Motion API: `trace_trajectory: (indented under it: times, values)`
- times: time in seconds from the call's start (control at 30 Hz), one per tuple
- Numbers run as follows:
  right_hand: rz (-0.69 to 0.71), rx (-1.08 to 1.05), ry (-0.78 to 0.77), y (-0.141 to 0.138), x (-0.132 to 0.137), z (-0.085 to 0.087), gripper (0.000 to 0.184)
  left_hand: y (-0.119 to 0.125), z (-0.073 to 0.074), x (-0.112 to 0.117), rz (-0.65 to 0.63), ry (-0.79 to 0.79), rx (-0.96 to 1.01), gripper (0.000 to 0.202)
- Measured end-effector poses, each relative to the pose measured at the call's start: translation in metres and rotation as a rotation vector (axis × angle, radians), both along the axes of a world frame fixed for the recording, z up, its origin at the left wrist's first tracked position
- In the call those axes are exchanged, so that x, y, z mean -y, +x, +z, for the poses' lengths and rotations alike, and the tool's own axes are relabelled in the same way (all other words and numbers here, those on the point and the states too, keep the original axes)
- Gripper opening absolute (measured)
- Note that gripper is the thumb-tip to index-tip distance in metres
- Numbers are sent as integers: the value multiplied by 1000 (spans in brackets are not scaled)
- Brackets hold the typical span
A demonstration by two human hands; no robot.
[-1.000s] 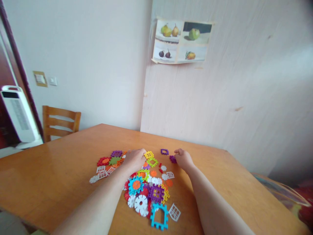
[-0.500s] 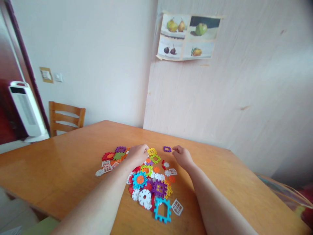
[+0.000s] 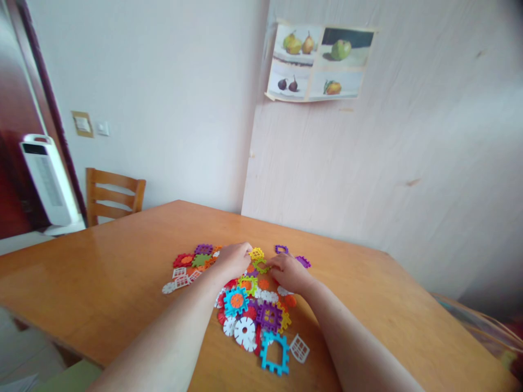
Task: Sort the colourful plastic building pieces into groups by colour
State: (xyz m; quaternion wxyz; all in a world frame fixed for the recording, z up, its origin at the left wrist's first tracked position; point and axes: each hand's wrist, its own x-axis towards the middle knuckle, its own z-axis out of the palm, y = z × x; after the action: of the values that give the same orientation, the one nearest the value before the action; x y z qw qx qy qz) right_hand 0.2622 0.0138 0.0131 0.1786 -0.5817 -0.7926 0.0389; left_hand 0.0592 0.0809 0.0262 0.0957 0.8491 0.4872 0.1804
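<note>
A heap of flat plastic interlocking pieces (image 3: 257,316) in several colours lies on the wooden table (image 3: 102,283). My left hand (image 3: 233,258) rests on the far side of the heap, fingers curled, its tips at a yellow square piece (image 3: 257,253). My right hand (image 3: 288,272) lies close beside it, fingers bent down onto a green square frame (image 3: 261,266). What either hand grips is hidden. Just beyond my right hand are a purple square frame (image 3: 281,249) and a purple flat piece (image 3: 303,261). A blue house-shaped frame (image 3: 274,354) is nearest to me.
A wooden chair (image 3: 114,193) stands at the table's far left, with a white tower heater (image 3: 48,177) behind it. The wall with a fruit poster (image 3: 318,62) runs along the table's far edge. White lattice pieces (image 3: 180,277) lie at the heap's left.
My right hand has moved left from the purple pieces onto the heap, beside my left hand. A purple flat piece now lies uncovered where it was. The view shifted slightly.
</note>
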Motion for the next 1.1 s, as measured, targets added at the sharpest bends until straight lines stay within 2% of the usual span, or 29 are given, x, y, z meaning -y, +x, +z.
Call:
trace_trajectory:
  times: [0.2,0.37,0.6,0.73,0.9,1.1]
  values:
    - [-86,19,0,-4,1,-2,28,1,-3,0,-10,61,-69,29]
    - [-148,-7,1,-2,-2,-5,17,3,-6,4,-89,122,-84,34]
    - [-241,-8,-29,2,-5,-7,17,3,-7,7,-70,30,-103,33]
    - [-227,-30,-32,3,-5,-8,17,1,-5,6,-26,36,-108,30]
    - [-176,-56,-43,4,-4,-5,16,-2,1,6,-70,44,-156,31]
    - [-60,-105,-75,7,-3,1,20,-5,6,6,-106,-10,-102,27]
